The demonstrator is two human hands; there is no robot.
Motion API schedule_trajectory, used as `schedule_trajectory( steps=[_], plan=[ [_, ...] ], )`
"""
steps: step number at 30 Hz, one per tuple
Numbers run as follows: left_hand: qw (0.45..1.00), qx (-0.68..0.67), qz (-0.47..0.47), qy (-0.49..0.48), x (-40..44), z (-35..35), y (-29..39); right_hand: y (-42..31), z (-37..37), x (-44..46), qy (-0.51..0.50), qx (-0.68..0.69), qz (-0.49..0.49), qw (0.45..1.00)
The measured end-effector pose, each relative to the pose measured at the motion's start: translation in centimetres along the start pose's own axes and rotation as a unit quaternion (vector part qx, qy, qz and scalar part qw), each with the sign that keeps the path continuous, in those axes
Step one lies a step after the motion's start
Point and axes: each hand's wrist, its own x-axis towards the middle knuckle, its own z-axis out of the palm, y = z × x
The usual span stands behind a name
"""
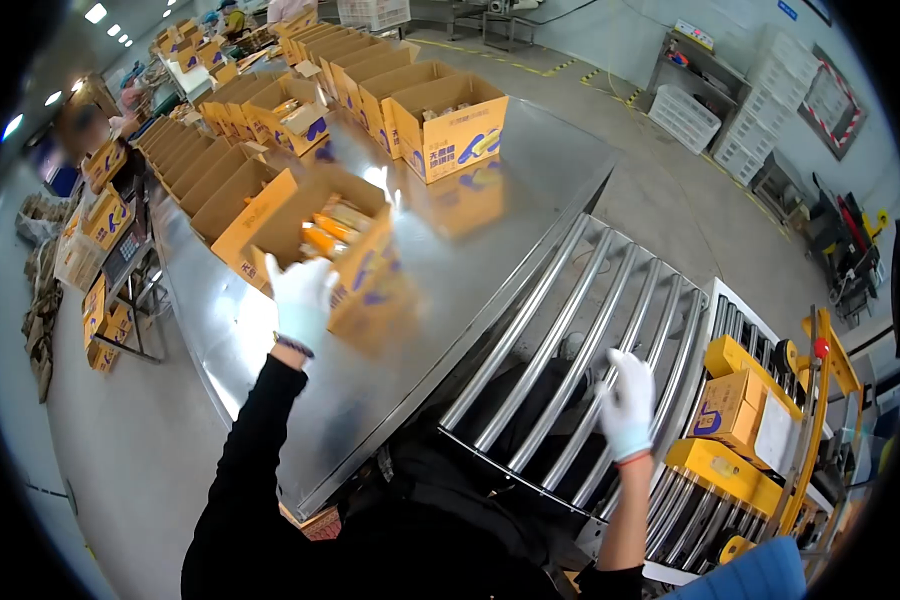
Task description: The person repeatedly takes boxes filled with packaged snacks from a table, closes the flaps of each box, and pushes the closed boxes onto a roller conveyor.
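My left hand [302, 295], in a white glove, reaches to the near corner of an open cardboard box [365, 275] on the metal table. Its fingers are spread at the box's edge; whether they press on the cardboard I cannot tell. Inside that box lie several orange and pale wrapped packs [330, 230]. My right hand [627, 400], also white-gloved, hovers over the metal roller conveyor [560, 350] with its fingers loosely apart and nothing in them.
Rows of open cardboard boxes [448, 140] stand along the far part of the metal table [450, 270]. At the right, a closed carton [730, 410] sits between yellow guides of a machine. White crates [685, 115] stand by the wall. Other people work at the far left.
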Motion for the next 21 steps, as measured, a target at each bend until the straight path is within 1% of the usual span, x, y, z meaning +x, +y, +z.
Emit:
schedule_trajectory(
  steps=[2, 4, 5, 6, 7, 8, 10, 11, 12, 13, 14, 15, 16, 17, 18, 19, 20, 21],
  plan=[
    [0.989, -0.136, 0.060, -0.023, -1.0, -1.6, 3.7, -3.9, 1.2, 1.1, 0.006, 0.031, -0.024, 0.999],
    [0.963, -0.212, 0.153, -0.062, -0.5, -3.9, 6.9, -7.2, 1.3, 2.4, 0.064, 0.078, -0.016, 0.995],
    [0.935, -0.310, 0.151, -0.083, 0.4, -5.4, 8.8, -8.6, 0.1, 3.6, 0.013, 0.023, -0.040, 0.999],
    [0.921, -0.325, 0.198, -0.084, 1.2, -5.3, 9.9, -9.6, -1.0, 4.3, -0.040, -0.032, -0.064, 0.997],
    [0.865, -0.440, 0.181, -0.156, 1.7, -4.6, 11.0, -9.1, -0.1, 3.9, -0.063, -0.039, -0.110, 0.991],
    [0.791, -0.546, 0.161, -0.226, 2.2, -3.9, 12.2, -7.7, 0.2, 3.2, -0.086, -0.040, -0.143, 0.985],
    [0.789, -0.507, 0.156, -0.310, 4.1, -3.2, 14.6, -5.5, -0.4, 2.5, -0.086, 0.071, -0.176, 0.978],
    [0.783, -0.495, 0.109, -0.360, 5.3, -2.5, 16.1, -5.2, -1.5, 2.5, -0.117, 0.172, -0.120, 0.971],
    [0.775, -0.478, 0.062, -0.410, 6.1, -1.9, 17.4, -3.6, -1.5, 2.0, -0.134, 0.270, -0.022, 0.953],
    [0.788, -0.515, 0.112, -0.318, 5.7, 1.7, 18.3, -4.5, -2.2, 2.7, -0.116, 0.242, 0.042, 0.962],
    [0.862, -0.443, 0.202, -0.145, 5.3, 3.7, 19.2, -5.3, -2.9, 4.1, -0.096, 0.213, 0.104, 0.967],
    [0.893, -0.400, 0.183, -0.092, 4.9, 3.8, 20.1, -4.7, -3.0, 5.5, -0.086, 0.074, -0.019, 0.993],
    [0.920, -0.355, 0.162, -0.039, 4.4, 3.9, 20.7, -4.5, -3.4, 6.7, -0.048, -0.026, -0.117, 0.992],
    [0.920, -0.354, 0.163, -0.041, 3.9, 4.2, 20.8, -5.7, -4.5, 7.6, -0.011, -0.092, -0.106, 0.990],
    [0.900, -0.427, 0.067, -0.054, 3.2, 4.6, 20.8, -7.1, -5.0, 8.1, 0.024, -0.156, -0.095, 0.983],
    [0.867, -0.493, -0.031, -0.063, 2.8, 4.9, 20.6, -7.2, -4.5, 7.8, 0.046, -0.170, -0.069, 0.982],
    [0.869, -0.489, -0.033, -0.065, 2.6, 5.3, 20.0, -8.0, -4.0, 6.8, 0.044, -0.166, -0.069, 0.983],
    [0.754, -0.622, -0.103, -0.183, 2.6, 5.7, 19.2, -9.1, -3.8, 5.1, -0.026, -0.136, -0.044, 0.989]
  ],
)
